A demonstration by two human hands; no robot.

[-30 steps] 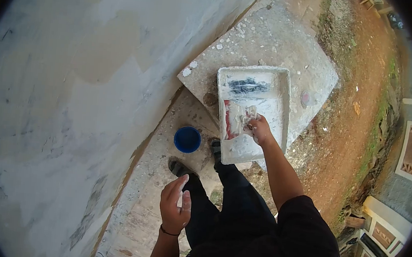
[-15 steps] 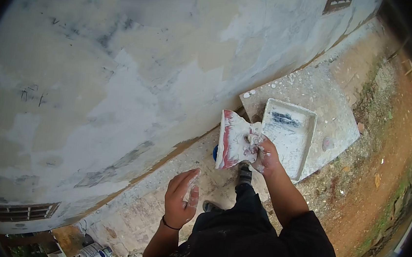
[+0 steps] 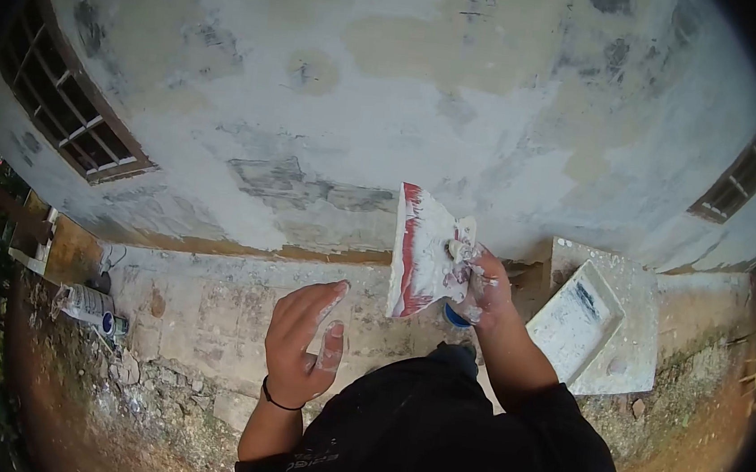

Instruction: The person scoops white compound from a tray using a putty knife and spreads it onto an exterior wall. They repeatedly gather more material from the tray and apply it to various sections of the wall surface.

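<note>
The right hand [image 3: 484,290], smeared with white putty, has its grip clamped on the stub handle of a broad flat scraper [image 3: 421,253] — a pale, putty-coated blade with a red edge, held upright in front of the wall [image 3: 390,102]; the left hand [image 3: 301,342] is empty, its grip apart, fingers loosely curled. Beyond lie the patchy, skimmed plaster wall; a rectangular putty-crusted tray [image 3: 573,320] on a concrete slab [image 3: 633,348] at right; a barred window [image 3: 70,110] at left.

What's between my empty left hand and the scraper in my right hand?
Nothing. In the head view the gap between the left hand and the scraper is bare, with only the paved strip showing behind.
</note>
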